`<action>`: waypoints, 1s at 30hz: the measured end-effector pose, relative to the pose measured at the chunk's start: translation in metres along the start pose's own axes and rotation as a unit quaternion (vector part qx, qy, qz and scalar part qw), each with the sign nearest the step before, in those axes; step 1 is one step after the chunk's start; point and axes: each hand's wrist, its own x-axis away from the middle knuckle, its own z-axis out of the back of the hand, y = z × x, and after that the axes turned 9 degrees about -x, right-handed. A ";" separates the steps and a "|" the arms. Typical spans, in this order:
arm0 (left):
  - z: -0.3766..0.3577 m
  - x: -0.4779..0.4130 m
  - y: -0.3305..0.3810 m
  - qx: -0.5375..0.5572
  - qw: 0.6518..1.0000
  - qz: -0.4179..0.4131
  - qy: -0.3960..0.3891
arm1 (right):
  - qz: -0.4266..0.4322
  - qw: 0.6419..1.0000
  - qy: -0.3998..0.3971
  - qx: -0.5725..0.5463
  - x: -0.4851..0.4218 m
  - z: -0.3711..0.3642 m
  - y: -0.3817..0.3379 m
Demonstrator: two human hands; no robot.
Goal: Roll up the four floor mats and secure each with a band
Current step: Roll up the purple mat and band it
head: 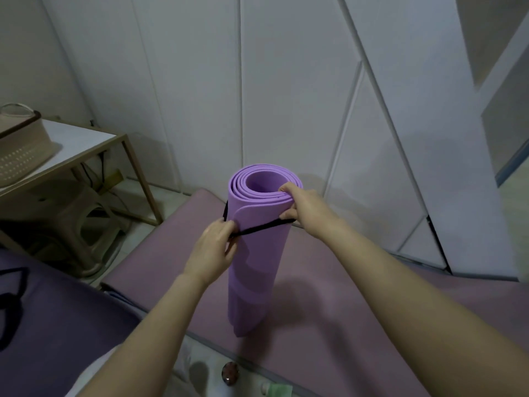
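A rolled light-purple mat (254, 276) stands upright on a flat pink mat (329, 310) spread on the floor. A black band (263, 227) runs round the roll a little below its top. My left hand (213, 247) pinches the band at the roll's left side. My right hand (300, 207) grips the roll's top rim, fingers over the edge and thumb on the band. A darker purple mat (57, 310) lies flat at lower left, with more black bands (11, 299) lying on it.
A low side table (86, 144) with a beige basket (20, 144) stands at the left, a plastic stool (83, 224) beneath it. White wardrobe doors (286, 81) close off the back. Small objects lie on the floor near my feet (230, 373).
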 end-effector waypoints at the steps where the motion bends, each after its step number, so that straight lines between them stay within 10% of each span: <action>1: -0.007 0.006 -0.001 0.025 0.999 0.023 -0.011 | -0.007 1.000 0.005 -0.013 0.001 0.001 0.001; 13: 0.004 0.033 0.015 0.226 0.963 0.147 -0.020 | 0.064 0.997 -0.036 0.032 0.028 0.003 0.015; 18: 0.012 0.016 0.036 0.466 0.733 0.442 0.224 | 0.121 0.985 -0.059 0.108 0.029 -0.013 0.002; 23: 0.020 -0.007 0.016 0.430 0.762 0.482 0.042 | 0.113 0.982 -0.103 0.115 0.029 -0.020 0.001; 30: 0.029 -0.008 -0.002 0.328 0.841 0.431 0.015 | 0.084 0.991 -0.037 -0.100 0.034 -0.044 0.005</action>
